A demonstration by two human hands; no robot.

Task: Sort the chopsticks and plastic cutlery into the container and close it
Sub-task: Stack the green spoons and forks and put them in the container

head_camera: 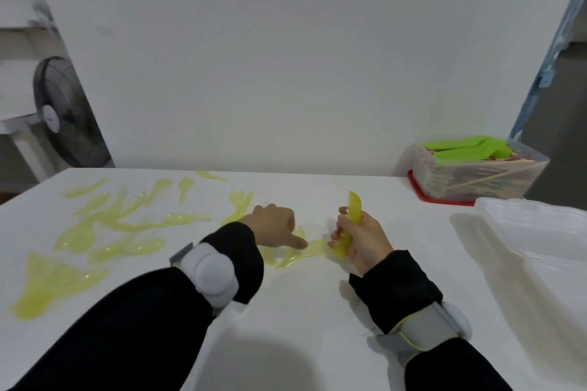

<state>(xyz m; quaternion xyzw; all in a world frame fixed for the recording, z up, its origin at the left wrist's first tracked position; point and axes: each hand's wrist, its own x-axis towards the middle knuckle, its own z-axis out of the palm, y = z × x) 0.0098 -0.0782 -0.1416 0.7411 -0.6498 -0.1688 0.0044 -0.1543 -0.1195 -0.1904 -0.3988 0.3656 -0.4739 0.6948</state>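
My right hand (360, 240) grips an upright bundle of translucent yellow plastic cutlery (351, 224) near the table's middle. My left hand (274, 225) reaches down onto a few yellow pieces (305, 252) lying flat beside it; its thumb and fingers are on them, and whether they pinch one is hidden. Several more yellow spoons and forks (104, 228) lie scattered over the left half of the white table. At the back right stands a clear container (476, 176) on a red base, holding bright green cutlery (460, 147) and wooden chopsticks (495, 178).
A clear plastic lid (533, 238) lies at the right edge of the table (286, 327). A black standing fan (63, 114) stands beyond the table's far left corner. A plain wall is behind.
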